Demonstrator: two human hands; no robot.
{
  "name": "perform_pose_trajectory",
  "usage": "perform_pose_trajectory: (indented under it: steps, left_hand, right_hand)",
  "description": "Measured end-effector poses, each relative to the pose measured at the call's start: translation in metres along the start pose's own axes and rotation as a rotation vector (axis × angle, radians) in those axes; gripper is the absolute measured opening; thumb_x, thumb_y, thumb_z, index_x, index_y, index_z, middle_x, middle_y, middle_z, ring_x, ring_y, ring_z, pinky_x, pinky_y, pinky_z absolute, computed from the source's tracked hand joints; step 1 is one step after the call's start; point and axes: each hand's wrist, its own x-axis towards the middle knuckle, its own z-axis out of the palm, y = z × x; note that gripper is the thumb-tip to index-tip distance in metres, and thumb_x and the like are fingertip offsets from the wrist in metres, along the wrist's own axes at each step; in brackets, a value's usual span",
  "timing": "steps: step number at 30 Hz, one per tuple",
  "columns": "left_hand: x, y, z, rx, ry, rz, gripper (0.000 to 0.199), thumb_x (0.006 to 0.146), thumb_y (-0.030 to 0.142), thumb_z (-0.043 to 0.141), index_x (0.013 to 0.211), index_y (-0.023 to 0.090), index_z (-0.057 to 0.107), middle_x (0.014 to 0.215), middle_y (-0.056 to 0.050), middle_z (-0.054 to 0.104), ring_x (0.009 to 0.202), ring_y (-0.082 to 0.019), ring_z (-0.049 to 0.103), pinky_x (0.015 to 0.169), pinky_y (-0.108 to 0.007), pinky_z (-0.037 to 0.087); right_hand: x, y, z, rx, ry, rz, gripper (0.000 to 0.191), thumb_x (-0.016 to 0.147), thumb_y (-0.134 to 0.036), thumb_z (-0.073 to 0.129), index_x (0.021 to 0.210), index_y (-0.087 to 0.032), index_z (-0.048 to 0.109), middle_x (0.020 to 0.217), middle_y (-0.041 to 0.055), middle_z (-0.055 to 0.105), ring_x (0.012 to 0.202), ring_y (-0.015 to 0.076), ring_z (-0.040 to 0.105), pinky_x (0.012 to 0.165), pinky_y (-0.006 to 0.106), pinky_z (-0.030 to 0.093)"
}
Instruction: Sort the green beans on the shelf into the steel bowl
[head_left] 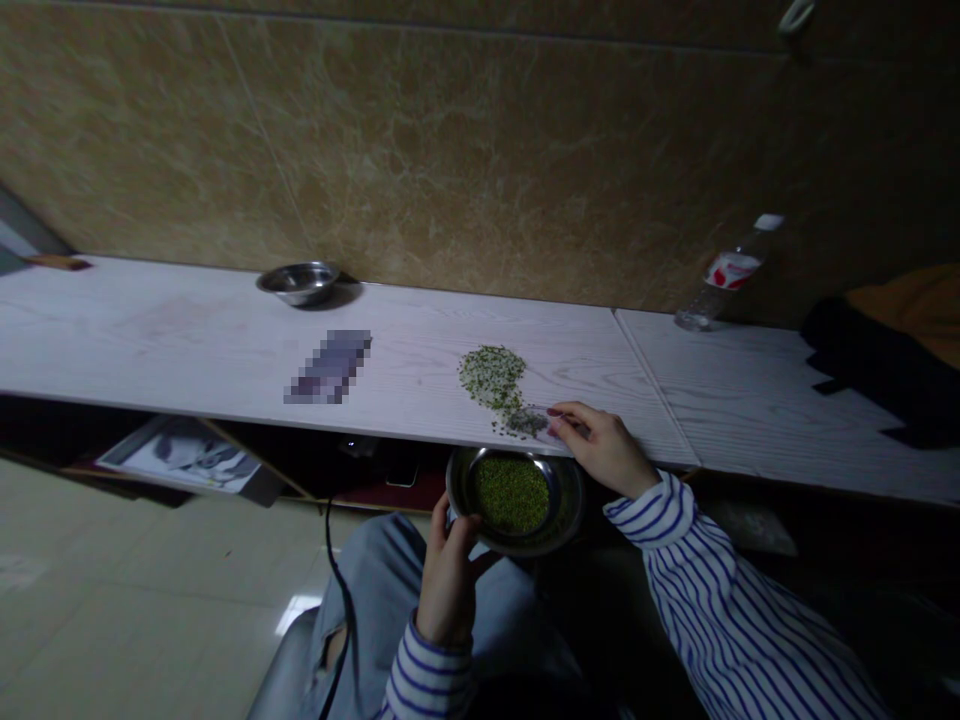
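My left hand is closed on the rim of a steel bowl, thumb over the edge. Green beans, small like mung beans, cover its bottom. The bowl is held just below the front edge of the white tabletop. Above it, my right hand pinches a small see-through flat piece at the tabletop's edge; its exact kind is unclear. That piece touches the near end of a pile of mixed green and white grains spread on the wood.
A second steel bowl stands against the wall at the left, with a pixelated flat object in front of it. On the right are a clear bottle and dark cloth. Open shelves run under the white tabletop. A black cable hangs down.
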Motion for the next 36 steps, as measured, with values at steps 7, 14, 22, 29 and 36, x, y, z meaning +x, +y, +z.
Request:
perform_pose_trajectory:
  steps: [7, 14, 22, 29, 36]
  left_hand:
    - [-0.0002, 0.0018, 0.0010, -0.006, 0.007, -0.016, 0.056, 0.069, 0.028, 0.059, 0.123, 0.031, 0.045, 0.107, -0.006, 0.056, 0.087, -0.018, 0.056, 0.070, -0.035, 0.050]
    - [0.0011, 0.0006, -0.0001, 0.003, 0.011, -0.021, 0.057, 0.067, 0.027, 0.060, 0.123, 0.031, 0.046, 0.104, -0.005, 0.057, 0.084, -0.017, 0.057, 0.070, -0.035, 0.050]
    - [0.0017, -0.0005, -0.0006, -0.002, 0.010, -0.010, 0.059, 0.067, 0.029, 0.061, 0.124, 0.032, 0.046, 0.103, -0.004, 0.058, 0.084, -0.016, 0.058, 0.070, -0.035, 0.050]
    - [0.0003, 0.0017, -0.0013, -0.001, 0.001, -0.010, 0.054, 0.069, 0.029, 0.059, 0.121, 0.033, 0.046, 0.108, -0.004, 0.057, 0.086, -0.016, 0.057, 0.071, -0.034, 0.050]
    - [0.0016, 0.0029, -0.0024, 0.013, 0.018, 0.002, 0.057, 0.065, 0.030, 0.062, 0.121, 0.030, 0.049, 0.105, -0.005, 0.057, 0.082, -0.016, 0.058, 0.069, -0.034, 0.050]
  right_hand:
    - [0.0012, 0.0013, -0.0041, -0.029, 0.010, 0.000, 0.023, 0.083, -0.031, 0.054, 0.100, -0.020, 0.064, 0.086, 0.0047, 0.072, 0.075, 0.0170, 0.067, 0.070, 0.028, 0.053]
    - [0.0003, 0.0034, -0.0038, -0.017, 0.002, -0.008, 0.023, 0.084, -0.033, 0.053, 0.100, -0.020, 0.064, 0.085, 0.0045, 0.072, 0.074, 0.0171, 0.067, 0.069, 0.028, 0.054]
    - [0.0020, -0.0001, -0.0013, -0.023, -0.001, -0.017, 0.023, 0.083, -0.032, 0.054, 0.100, -0.021, 0.064, 0.086, 0.0042, 0.073, 0.074, 0.0173, 0.067, 0.070, 0.028, 0.053]
    - [0.0025, 0.0014, 0.0016, -0.034, 0.007, -0.008, 0.023, 0.084, -0.033, 0.053, 0.100, -0.020, 0.064, 0.084, 0.0040, 0.072, 0.072, 0.0166, 0.067, 0.069, 0.027, 0.053]
    - [0.0060, 0.0043, 0.0014, -0.051, 0.035, 0.012, 0.023, 0.084, -0.033, 0.053, 0.099, -0.021, 0.065, 0.083, 0.0038, 0.073, 0.072, 0.0168, 0.067, 0.066, 0.027, 0.053]
